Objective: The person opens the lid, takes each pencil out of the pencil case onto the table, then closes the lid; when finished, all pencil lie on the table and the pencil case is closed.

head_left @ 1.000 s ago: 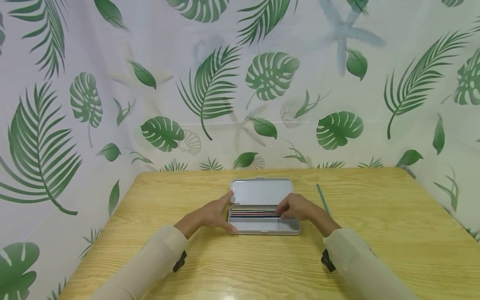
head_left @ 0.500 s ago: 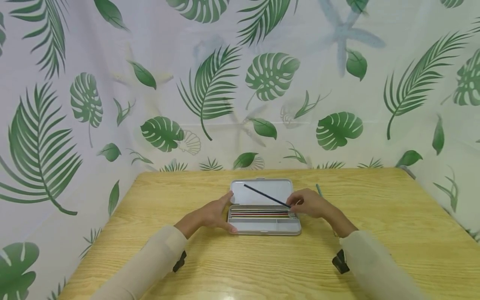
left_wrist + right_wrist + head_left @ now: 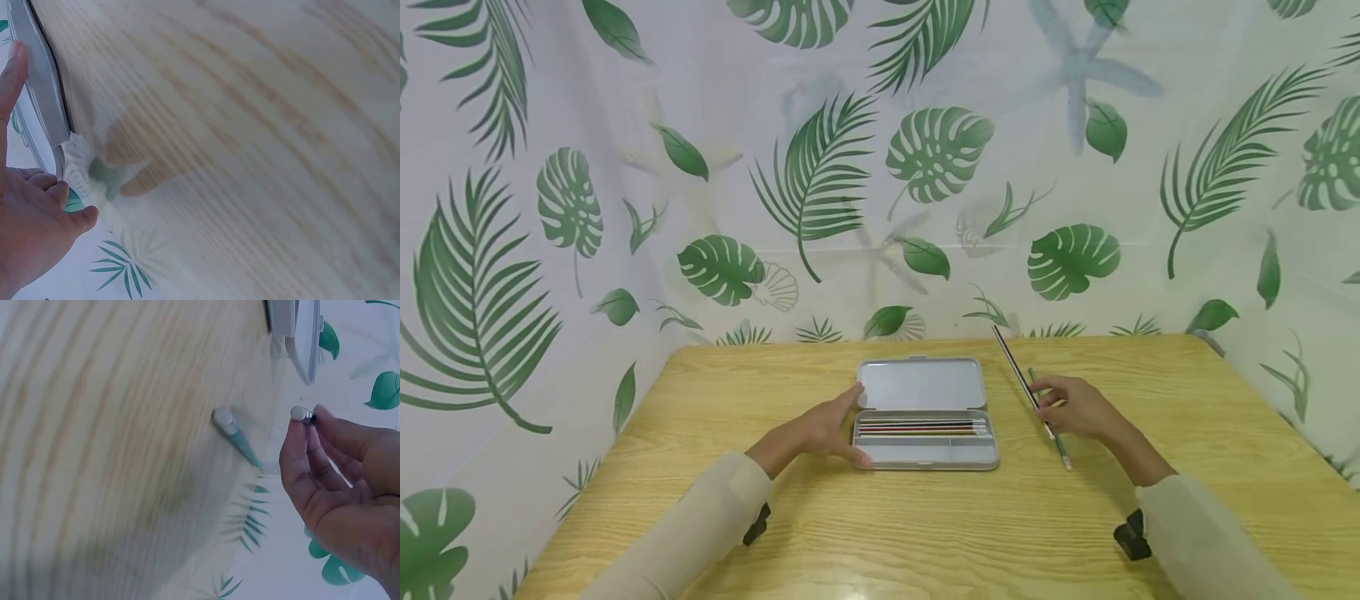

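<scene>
The dark pencil [image 3: 1015, 364] is between the thumb and the fingertips of the right hand [image 3: 1072, 407], which pinch it near its white end [image 3: 299, 414]; its long part points forward, away from these fingers. I judge it light and stiff, with a smooth barrel that could turn a little in the pinch. The barrel is the good place to hold; the point may be fragile, but it is too small for me to tell if it is sharpened.

Just below the right fingers, the green pencil [image 3: 1064, 454] lies on the table [image 3: 880, 533], which shows a yellow wood grain. The left hand [image 3: 827, 427] has its thumb and fingers spread wide and pinches nothing; it touches the left side of the pencil case [image 3: 902, 451]. The case is pale, smooth and rectangular with rounded corners, probably rigid. To the right of the left fingers, thin straight pencils [image 3: 917, 428] lie side by side inside it.
</scene>
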`<action>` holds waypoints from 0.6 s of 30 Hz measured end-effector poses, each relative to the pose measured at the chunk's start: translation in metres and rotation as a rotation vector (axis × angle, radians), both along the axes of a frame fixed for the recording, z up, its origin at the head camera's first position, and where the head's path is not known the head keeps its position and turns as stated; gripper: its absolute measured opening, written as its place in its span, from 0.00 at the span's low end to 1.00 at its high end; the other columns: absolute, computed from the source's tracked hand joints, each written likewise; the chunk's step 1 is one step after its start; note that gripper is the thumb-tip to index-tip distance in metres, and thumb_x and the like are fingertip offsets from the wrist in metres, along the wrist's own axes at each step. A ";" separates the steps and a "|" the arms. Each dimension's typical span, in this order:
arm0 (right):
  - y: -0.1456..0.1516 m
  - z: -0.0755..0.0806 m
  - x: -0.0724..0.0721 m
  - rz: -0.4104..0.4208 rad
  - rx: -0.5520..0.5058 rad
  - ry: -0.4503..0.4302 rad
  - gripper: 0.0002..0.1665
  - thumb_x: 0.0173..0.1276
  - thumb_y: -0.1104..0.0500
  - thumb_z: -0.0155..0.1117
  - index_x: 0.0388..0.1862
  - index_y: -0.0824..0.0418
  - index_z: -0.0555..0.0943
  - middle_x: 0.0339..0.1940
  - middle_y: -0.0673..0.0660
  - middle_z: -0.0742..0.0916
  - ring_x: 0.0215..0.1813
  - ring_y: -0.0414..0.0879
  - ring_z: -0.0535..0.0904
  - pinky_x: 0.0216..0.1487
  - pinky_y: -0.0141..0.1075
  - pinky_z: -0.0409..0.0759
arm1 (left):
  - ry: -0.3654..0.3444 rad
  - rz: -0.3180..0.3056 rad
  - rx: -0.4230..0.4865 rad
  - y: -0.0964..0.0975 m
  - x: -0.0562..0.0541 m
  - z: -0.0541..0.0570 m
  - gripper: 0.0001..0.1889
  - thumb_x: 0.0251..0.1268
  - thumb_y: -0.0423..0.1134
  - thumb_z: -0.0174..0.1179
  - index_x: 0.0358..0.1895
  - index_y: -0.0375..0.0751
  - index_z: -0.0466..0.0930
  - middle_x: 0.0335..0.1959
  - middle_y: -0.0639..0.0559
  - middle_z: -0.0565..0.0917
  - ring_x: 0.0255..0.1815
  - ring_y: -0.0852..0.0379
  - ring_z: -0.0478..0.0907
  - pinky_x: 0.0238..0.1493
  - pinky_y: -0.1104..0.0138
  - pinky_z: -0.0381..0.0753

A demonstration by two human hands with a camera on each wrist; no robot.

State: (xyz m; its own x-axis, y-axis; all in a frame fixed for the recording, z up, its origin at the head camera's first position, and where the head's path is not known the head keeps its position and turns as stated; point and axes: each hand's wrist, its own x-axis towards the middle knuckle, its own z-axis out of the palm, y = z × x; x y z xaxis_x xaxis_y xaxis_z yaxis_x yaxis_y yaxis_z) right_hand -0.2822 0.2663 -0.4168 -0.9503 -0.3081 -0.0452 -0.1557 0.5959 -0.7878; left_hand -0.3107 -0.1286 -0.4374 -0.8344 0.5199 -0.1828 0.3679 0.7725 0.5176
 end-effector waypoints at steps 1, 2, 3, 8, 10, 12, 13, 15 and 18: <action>0.003 -0.001 0.001 -0.017 0.010 -0.002 0.26 0.67 0.68 0.58 0.61 0.80 0.66 0.41 0.70 0.80 0.34 0.48 0.82 0.35 0.40 0.86 | 0.001 0.001 0.000 0.000 0.000 0.000 0.67 0.38 0.58 0.75 0.76 0.40 0.36 0.78 0.41 0.46 0.77 0.44 0.48 0.76 0.54 0.52; 0.006 -0.002 0.002 -0.038 0.021 -0.009 0.26 0.67 0.68 0.58 0.60 0.80 0.66 0.40 0.70 0.81 0.34 0.47 0.82 0.34 0.40 0.86 | 0.002 0.003 -0.001 0.000 0.000 0.000 0.67 0.38 0.58 0.75 0.76 0.40 0.36 0.78 0.41 0.46 0.77 0.44 0.48 0.76 0.54 0.52; 0.009 -0.003 0.003 -0.061 0.028 -0.020 0.26 0.67 0.68 0.59 0.60 0.81 0.66 0.40 0.70 0.81 0.33 0.46 0.82 0.34 0.40 0.86 | 0.002 0.005 -0.001 0.000 0.000 0.000 0.68 0.38 0.58 0.75 0.76 0.40 0.36 0.78 0.41 0.46 0.77 0.44 0.48 0.76 0.54 0.52; 0.020 -0.006 0.005 -0.155 0.129 -0.062 0.26 0.64 0.67 0.60 0.57 0.82 0.68 0.38 0.71 0.83 0.30 0.46 0.83 0.33 0.40 0.86 | 0.002 0.011 0.001 0.000 0.001 0.000 0.68 0.38 0.58 0.75 0.76 0.40 0.36 0.78 0.41 0.46 0.77 0.44 0.48 0.76 0.54 0.52; 0.022 -0.007 0.007 -0.178 0.159 -0.094 0.26 0.63 0.68 0.60 0.56 0.83 0.69 0.39 0.72 0.84 0.30 0.46 0.84 0.32 0.40 0.86 | -0.001 0.013 0.005 0.000 0.002 0.000 0.68 0.37 0.58 0.75 0.76 0.40 0.36 0.77 0.41 0.46 0.77 0.44 0.48 0.76 0.54 0.53; 0.023 -0.007 0.008 -0.195 0.184 -0.123 0.26 0.63 0.68 0.60 0.56 0.82 0.69 0.38 0.70 0.85 0.30 0.45 0.84 0.31 0.38 0.85 | -0.001 0.015 0.008 0.000 0.002 0.000 0.68 0.37 0.57 0.76 0.76 0.40 0.36 0.77 0.41 0.47 0.77 0.44 0.48 0.76 0.54 0.53; 0.023 -0.008 0.009 -0.206 0.196 -0.139 0.26 0.63 0.67 0.60 0.56 0.82 0.70 0.37 0.69 0.85 0.29 0.44 0.83 0.30 0.37 0.85 | -0.002 0.014 0.011 0.000 0.002 0.000 0.68 0.37 0.57 0.76 0.76 0.40 0.36 0.77 0.41 0.47 0.77 0.44 0.48 0.76 0.54 0.53; 0.022 -0.008 0.010 -0.223 0.190 -0.167 0.25 0.62 0.68 0.60 0.56 0.82 0.70 0.36 0.68 0.85 0.28 0.43 0.83 0.29 0.37 0.85 | -0.001 0.014 0.013 0.001 0.001 -0.001 0.68 0.37 0.57 0.76 0.76 0.40 0.36 0.77 0.41 0.47 0.77 0.44 0.48 0.76 0.54 0.53; 0.021 -0.008 0.012 -0.238 0.216 -0.169 0.25 0.61 0.68 0.61 0.55 0.81 0.71 0.32 0.65 0.86 0.25 0.42 0.83 0.27 0.36 0.85 | 0.001 0.016 0.011 0.001 0.000 -0.001 0.68 0.37 0.57 0.76 0.76 0.39 0.36 0.77 0.41 0.47 0.77 0.44 0.48 0.76 0.54 0.53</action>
State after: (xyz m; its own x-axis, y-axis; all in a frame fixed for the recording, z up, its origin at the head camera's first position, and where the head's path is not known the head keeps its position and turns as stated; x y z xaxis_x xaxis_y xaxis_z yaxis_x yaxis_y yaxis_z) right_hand -0.2705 0.2869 -0.4245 -0.9679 -0.0456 -0.2473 0.1286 0.7553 -0.6426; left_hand -0.3110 -0.1278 -0.4387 -0.8427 0.5086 -0.1764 0.3561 0.7724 0.5259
